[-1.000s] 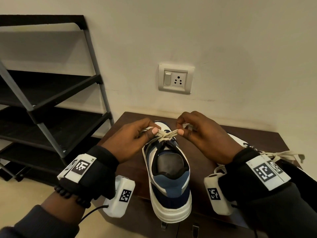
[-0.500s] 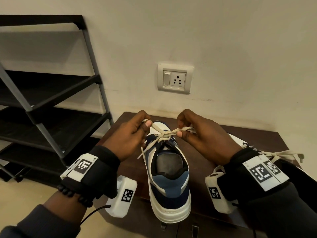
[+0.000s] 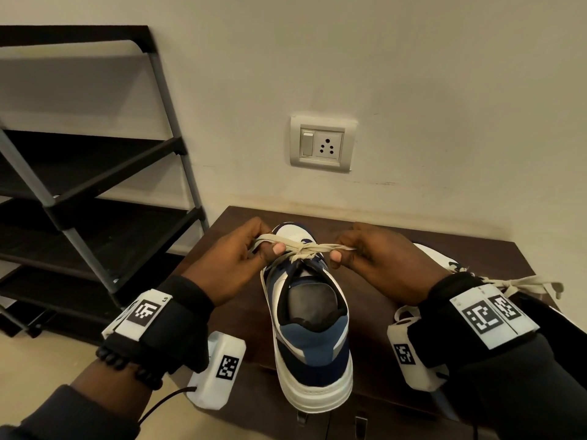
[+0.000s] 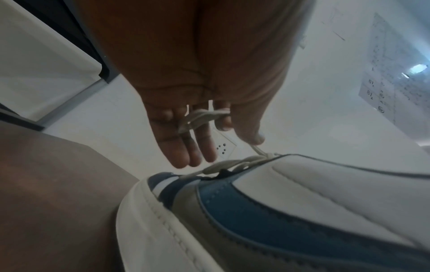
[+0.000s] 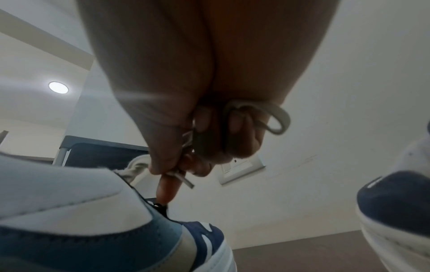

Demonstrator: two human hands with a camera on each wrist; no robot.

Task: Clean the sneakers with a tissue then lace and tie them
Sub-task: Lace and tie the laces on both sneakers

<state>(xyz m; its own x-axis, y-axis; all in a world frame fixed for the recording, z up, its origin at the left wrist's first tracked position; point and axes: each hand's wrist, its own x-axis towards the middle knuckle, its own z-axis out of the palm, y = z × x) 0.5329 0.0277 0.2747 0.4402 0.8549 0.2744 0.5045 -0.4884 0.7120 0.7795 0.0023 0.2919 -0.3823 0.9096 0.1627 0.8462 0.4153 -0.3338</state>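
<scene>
— Both hands were on the lace, then? How did each one hold it?

— Yes. The left hand point(image 3: 227, 262) pinched a loop of the cream lace point(image 3: 301, 249) between thumb and forefinger, its other fingers point(image 4: 186, 147) hanging straight and loose below. The right hand point(image 3: 381, 265) had its fingers curled round the other loop, with the lace end poking out past the thumb in the right wrist view.

— And the knot?

— It sat midway between the two hands, with the lace stretched flat and taut from one pinch to the other, just above the shoe's tongue.

— What did the sneaker point(image 3: 313, 328) look like?

— White with navy and lighter blue panels, a grey strip near the heel, a thick white sole and a black-lined collar. It stood between the wrists on the dark brown surface point(image 3: 397, 369), heel toward the person and jutting past the near edge, toe away from the hands.

— And its partner?

— The second sneaker point(image 3: 441, 258) lay beyond and under the right hand, mostly hidden, with a tied cream bow showing past the wrist. A black shoe rack point(image 3: 95, 185) stood off beyond the left hand.
</scene>
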